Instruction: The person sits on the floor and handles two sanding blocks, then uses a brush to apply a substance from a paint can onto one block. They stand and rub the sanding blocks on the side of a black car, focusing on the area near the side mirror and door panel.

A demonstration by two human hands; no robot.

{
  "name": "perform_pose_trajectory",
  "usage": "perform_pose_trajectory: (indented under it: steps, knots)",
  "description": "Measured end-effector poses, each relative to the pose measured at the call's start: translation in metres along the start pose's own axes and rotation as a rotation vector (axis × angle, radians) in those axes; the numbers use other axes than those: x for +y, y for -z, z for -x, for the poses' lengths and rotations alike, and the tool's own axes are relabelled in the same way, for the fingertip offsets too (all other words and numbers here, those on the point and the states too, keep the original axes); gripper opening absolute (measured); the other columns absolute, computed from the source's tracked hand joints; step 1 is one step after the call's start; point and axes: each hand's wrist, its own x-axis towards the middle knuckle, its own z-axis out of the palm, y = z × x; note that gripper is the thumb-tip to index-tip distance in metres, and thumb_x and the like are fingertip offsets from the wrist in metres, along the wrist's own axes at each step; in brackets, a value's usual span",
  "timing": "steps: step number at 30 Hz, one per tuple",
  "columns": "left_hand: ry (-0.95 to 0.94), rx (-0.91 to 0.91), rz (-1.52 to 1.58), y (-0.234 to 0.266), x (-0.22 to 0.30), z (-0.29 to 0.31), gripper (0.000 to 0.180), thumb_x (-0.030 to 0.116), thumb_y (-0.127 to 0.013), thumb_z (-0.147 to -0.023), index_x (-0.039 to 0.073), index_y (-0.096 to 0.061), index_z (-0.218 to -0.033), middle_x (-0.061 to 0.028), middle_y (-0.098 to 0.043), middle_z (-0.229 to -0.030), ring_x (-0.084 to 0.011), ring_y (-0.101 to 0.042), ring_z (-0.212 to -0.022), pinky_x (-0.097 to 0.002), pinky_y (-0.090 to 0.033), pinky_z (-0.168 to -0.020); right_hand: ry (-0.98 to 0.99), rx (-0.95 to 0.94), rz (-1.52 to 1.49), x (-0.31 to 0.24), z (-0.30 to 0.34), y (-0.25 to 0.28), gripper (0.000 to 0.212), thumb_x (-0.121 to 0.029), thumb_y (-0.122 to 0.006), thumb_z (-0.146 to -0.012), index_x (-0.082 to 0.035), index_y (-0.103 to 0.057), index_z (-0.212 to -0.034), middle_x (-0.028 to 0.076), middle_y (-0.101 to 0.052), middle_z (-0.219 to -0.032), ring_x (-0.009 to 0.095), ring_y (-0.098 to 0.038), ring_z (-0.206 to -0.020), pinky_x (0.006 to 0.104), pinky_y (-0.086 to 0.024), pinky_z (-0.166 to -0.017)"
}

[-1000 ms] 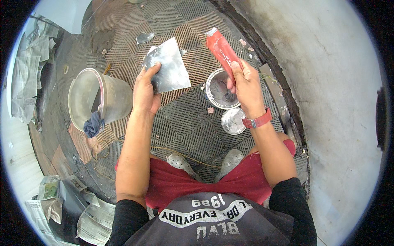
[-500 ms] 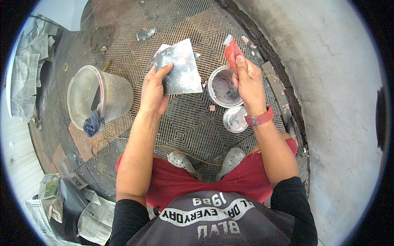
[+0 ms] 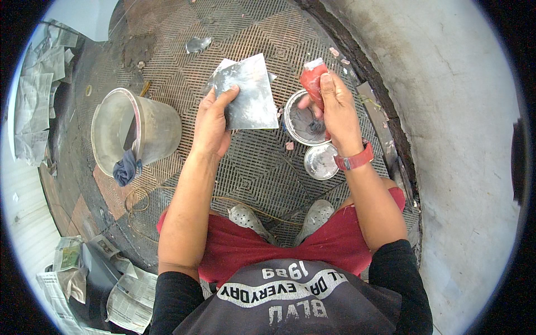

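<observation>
The left hand (image 3: pixel 215 125) is closed on a flat grey plate (image 3: pixel 252 95), thumb pressed on its upper face and the fingers mostly hidden beneath; whitish smears cloud the metal, and the corners of paler pieces stick out behind it. The right hand (image 3: pixel 341 114) is curled around a red tube (image 3: pixel 314 80), thumb laid along it and one finger standing away from the rest, with the tube's pale, flattened end pointing away from the body. Both hands are up off the floor (image 3: pixel 257 162), whose ribbed tiles carry everything else. Partly hidden below the right hand, toward the floor's right edge, stands an open tin (image 3: pixel 304 142) with grey paste (image 3: pixel 300 119) smeared inside (how full it is, I cannot tell). A round, whitish lid (image 3: pixel 320 163) lies just beside the tin, on the side nearer the person. Toward the floor's left edge is a cloudy bucket (image 3: pixel 159 128), with a dark blue cloth (image 3: pixel 127 169) hanging at its rim. A shiny scrap (image 3: pixel 198 44) lies toward the far edge, well apart from the tin, and a pale wall (image 3: pixel 452 139) runs along the floor's right edge.
</observation>
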Motion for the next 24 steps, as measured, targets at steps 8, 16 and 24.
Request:
perform_pose_trajectory:
  steps: [8,16,24]
  knots:
    - [0.008,-0.043,-0.046,-0.005,-0.006,0.003,0.039,0.018,-0.068,-0.106,0.003,-0.064,-0.142,-0.0063,-0.075,-0.126,-0.0177,-0.073,-0.11,-0.0357,-0.059,-0.101,0.047,0.053,-0.049,0.016,-0.001,-0.005,0.038,-0.034,-0.046,-0.12,-0.003,-0.068,-0.115,0.007,-0.073,-0.082,0.008,-0.057,-0.059,0.0258,-0.048,-0.056]
    - [0.023,-0.053,-0.076,-0.006,-0.01,0.006,0.03,0.015,-0.067,-0.107,0.002,-0.067,-0.134,-0.0064,-0.077,-0.12,-0.0152,-0.074,-0.104,-0.0338,-0.061,-0.095,-0.049,0.031,0.004,-0.004,0.002,0.0,0.037,-0.034,-0.047,-0.12,-0.005,-0.067,-0.108,0.004,-0.07,-0.079,0.009,-0.06,-0.06,0.0257,-0.05,-0.058]
    - [0.009,-0.088,-0.112,-0.007,-0.014,0.008,0.029,0.016,-0.068,-0.107,0.004,-0.068,-0.134,-0.0037,-0.077,-0.117,-0.0139,-0.075,-0.101,-0.0337,-0.062,-0.091,0.07,0.065,0.106,0.011,0.0,-0.002,0.039,-0.035,-0.05,-0.119,-0.007,-0.067,-0.098,-0.003,-0.062,-0.075,0.004,-0.047,-0.061,0.0238,-0.038,-0.055]
